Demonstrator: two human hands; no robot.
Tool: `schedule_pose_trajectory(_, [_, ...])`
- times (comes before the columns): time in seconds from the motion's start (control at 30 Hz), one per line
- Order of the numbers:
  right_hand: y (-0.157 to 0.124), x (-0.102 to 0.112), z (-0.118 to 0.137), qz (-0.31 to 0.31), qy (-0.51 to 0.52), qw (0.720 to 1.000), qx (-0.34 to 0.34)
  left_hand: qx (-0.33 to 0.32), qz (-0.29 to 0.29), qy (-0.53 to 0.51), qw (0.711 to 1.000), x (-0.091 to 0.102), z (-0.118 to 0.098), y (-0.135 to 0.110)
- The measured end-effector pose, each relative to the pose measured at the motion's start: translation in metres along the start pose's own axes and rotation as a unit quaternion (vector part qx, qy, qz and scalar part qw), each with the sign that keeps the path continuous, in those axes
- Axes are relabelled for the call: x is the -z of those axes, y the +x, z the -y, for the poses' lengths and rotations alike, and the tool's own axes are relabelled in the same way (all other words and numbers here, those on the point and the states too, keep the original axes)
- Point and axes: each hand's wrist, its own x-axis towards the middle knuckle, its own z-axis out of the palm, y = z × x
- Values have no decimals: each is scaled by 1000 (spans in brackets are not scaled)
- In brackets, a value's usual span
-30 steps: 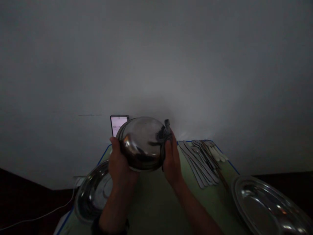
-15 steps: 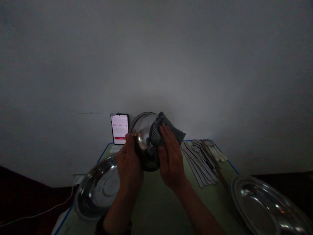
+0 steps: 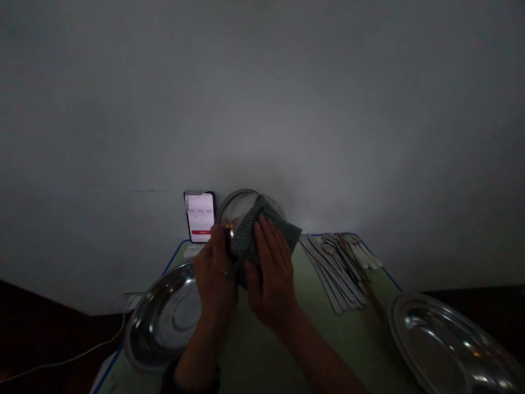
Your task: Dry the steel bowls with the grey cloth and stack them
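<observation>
A round steel bowl is held up over the green table, tilted on edge. My left hand grips its left rim. With its fingers flat, my right hand presses a grey checked cloth against the bowl's face. Most of the bowl is hidden behind the cloth and my hands.
A phone with a lit timer screen leans on the wall behind. A steel plate lies at the left, a large steel tray at the right. Several pieces of cutlery lie in a row at the back right. A white cable trails left.
The bowl has turned from facing me to standing more on edge. My right hand brought the cloth from the bowl's right rim onto its face and slid left and down.
</observation>
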Motion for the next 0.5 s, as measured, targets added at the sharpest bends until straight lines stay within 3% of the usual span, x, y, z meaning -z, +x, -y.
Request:
schedule_pose_trajectory(0.13, [13, 20, -15, -11, 15, 1000, -15, -60, 147, 93, 983, -5, 1, -7])
schedule_pose_trajectory(0.23, [24, 37, -32, 25, 57, 996, -61, -75, 242, 135, 958, -9, 3, -8])
schedule_pose_trajectory(0.3, [28, 48, -42, 41, 85, 988, -126, -81, 272, 167, 944, -10, 4, -8])
schedule_pose_trajectory(0.4, [30, 62, -49, -35, 65, 974, -212, -100, 279, 203, 933, -7, 4, -7])
schedule_pose_trajectory(0.47, [32, 69, -45, -76, 48, 973, -213, -121, 268, 200, 935, -5, 2, -8])
schedule_pose_trajectory(0.5, [32, 71, -41, -63, 50, 977, -195, -132, 270, 191, 934, -4, 1, -9])
